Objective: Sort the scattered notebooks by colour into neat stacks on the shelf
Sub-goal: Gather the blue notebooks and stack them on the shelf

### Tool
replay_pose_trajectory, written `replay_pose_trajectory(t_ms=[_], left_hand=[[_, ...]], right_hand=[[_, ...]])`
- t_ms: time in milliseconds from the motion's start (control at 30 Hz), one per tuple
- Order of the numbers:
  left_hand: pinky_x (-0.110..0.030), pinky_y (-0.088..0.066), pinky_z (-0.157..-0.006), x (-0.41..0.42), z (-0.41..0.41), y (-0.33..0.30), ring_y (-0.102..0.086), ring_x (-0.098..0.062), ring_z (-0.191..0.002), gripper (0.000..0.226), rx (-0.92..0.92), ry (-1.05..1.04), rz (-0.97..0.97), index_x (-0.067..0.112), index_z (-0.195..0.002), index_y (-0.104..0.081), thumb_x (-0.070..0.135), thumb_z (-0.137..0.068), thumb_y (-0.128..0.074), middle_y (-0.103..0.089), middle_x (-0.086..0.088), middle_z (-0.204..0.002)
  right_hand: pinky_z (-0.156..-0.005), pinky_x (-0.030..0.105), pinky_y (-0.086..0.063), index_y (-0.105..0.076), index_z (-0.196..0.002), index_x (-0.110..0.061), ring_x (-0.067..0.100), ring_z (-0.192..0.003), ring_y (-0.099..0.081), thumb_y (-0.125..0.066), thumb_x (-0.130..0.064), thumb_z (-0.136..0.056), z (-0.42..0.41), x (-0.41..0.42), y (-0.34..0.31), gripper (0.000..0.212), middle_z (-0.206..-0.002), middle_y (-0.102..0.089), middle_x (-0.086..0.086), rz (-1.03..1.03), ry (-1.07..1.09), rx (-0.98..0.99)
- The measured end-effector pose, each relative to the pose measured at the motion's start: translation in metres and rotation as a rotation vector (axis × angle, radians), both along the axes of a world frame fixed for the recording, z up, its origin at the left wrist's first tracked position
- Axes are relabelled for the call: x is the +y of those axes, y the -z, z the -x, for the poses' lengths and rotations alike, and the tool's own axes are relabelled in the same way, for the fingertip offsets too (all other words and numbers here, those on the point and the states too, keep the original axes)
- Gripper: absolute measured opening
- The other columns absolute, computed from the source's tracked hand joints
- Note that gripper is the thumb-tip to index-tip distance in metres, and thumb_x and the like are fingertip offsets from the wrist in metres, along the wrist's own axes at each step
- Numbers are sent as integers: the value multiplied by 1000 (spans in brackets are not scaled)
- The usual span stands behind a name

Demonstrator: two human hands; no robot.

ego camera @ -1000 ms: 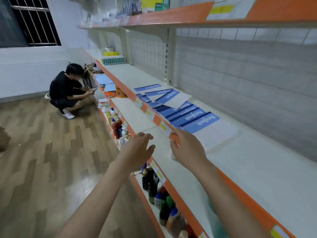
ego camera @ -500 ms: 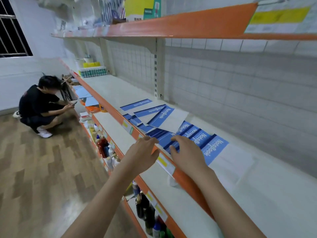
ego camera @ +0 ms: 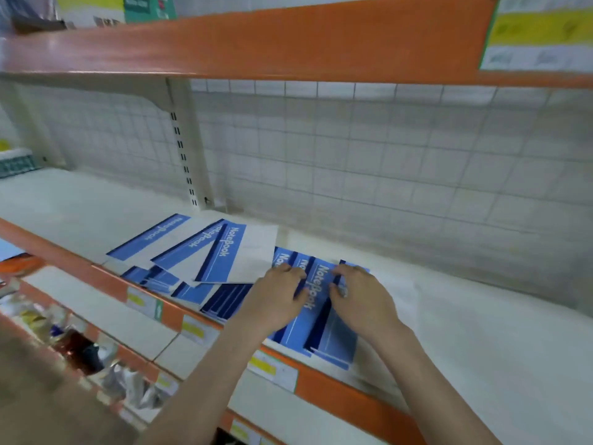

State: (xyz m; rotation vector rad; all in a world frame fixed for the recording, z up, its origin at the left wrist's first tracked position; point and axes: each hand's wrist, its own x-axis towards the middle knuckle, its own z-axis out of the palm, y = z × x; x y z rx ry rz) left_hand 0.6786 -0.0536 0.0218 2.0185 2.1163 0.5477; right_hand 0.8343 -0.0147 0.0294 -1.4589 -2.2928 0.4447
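Shelf: the white middle shelf (ego camera: 481, 342) with the orange front edge was the landmark here, everything below is placed off it.
Upper shelf: another orange-edged shelf (ego camera: 256, 40) ran right above it, with a yellow and white label (ego camera: 539, 36) stuck on at the far right.
Back wall: a white wire grid panel (ego camera: 385, 162) stood behind the shelf, plus a slotted upright post (ego camera: 184, 155) toward the left.
Notebooks: a messy fan of blue and white notebooks (ego camera: 221, 255) lay flat on the shelf, left of centre and close to the front edge, overlapping each other at all sorts of angles, "NoteBook" printed on the covers.
Near notebooks: a few blue notebooks (ego camera: 321, 329) sat right at the shelf's front edge under both hands, slightly staggered.
Left hand: the left hand (ego camera: 276, 300) lay on top of those near notebooks, fingers bent and fingertips pressing on the covers. Not wrapped round anything as far as I could tell.
Right hand: the right hand (ego camera: 362, 300) was just beside it on the same notebooks, fingers bent at a cover's edge. Too blurry to say if it was pinching or just pressing.
Price tags: small yellow and white price tags (ego camera: 272, 370) sat along the shelf's orange front edge.
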Motion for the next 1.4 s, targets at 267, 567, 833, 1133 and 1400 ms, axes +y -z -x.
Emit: replay_pose_trajectory(t_ms=[267, 567, 833, 1133, 1400], left_hand=[[-38, -45, -92, 40, 9, 3, -53, -19, -103, 27, 51, 241, 19, 8, -101, -62, 28, -98, -44, -54, -5, -113], [-41, -45, -88, 56, 12, 17, -49, -21, -102, 20, 127, 408, 32, 11, -96, -60, 24, -96, -45, -54, -5, -105], [-32, -32, -94, 62, 10, 40, -40, -17, -119, 31, 142, 352, -141, 28, -127, -52, 29, -97, -41, -47, 5, -123], [-30, -30, -98, 66, 13, 51, -39, -11, -115, 31, 8, 356, -200, 34, -122, -58, 24, -96, -44, -48, 11, -116], [-27, -25, -96, 70, 13, 52, -38, -10, -115, 37, -35, 346, -185, 33, -122, -61, 15, -94, -45, -49, 11, -116]], right_hand=[[-81, 34, -46, -56, -105, -16, 22, -104, -53, -47, -57, -89, 16, -2, 12, 45, -108, -52, 4, 118, 356, -230], [-70, 30, -35, -48, -117, -15, 23, -110, -48, -51, -58, -85, 38, -10, 22, 54, -115, -49, 5, 65, 541, -242], [-65, 29, -36, -46, -100, -14, 23, -88, -52, -48, -43, -85, 37, -11, 11, 33, -98, -52, 3, 42, 540, -233], [-60, 28, -39, -22, -146, -20, 24, -77, -58, -39, -7, -95, 26, -7, 12, 55, -91, -63, 9, -50, 571, -158], [-63, 27, -40, -47, -112, -16, 24, -92, -61, -63, -50, -81, 42, -10, 17, 49, -105, -56, 4, 10, 517, -304]])
